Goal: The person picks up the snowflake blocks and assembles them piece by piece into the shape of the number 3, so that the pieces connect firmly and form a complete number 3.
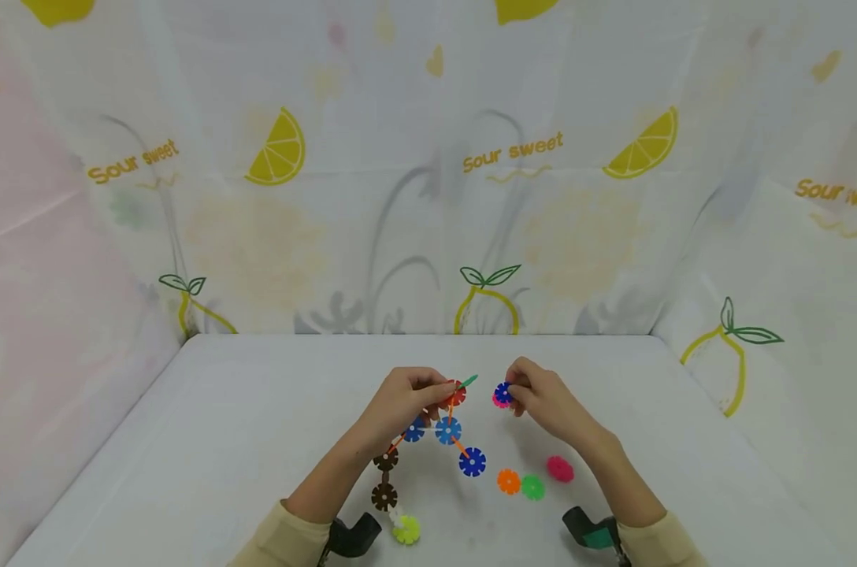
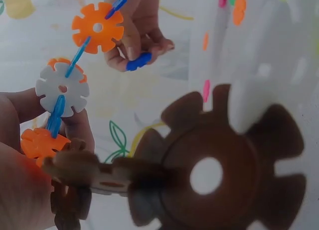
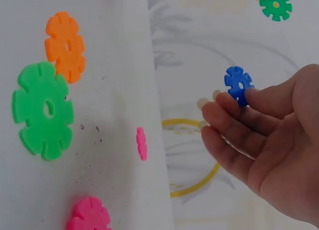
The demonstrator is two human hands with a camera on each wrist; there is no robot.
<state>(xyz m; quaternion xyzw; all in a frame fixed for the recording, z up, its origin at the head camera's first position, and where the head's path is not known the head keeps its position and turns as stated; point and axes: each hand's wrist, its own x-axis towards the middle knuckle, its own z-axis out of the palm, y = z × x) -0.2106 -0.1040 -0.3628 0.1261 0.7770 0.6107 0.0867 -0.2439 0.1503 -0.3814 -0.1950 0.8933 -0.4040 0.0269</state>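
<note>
My left hand pinches a red notched disc, which has a green disc slotted into it edge-on. From there a joined chain hangs down, with a light blue disc, a dark blue disc, brown discs and a yellow-green disc. Close to the left wrist camera, a brown disc looms large and hides part of that view. Between thumb and fingers, my right hand holds a single blue disc, apart from the chain.
Loose on the white table lie an orange disc, a green disc and a pink disc. Another pink disc lies farther back. A lemon-printed curtain stands behind the table.
</note>
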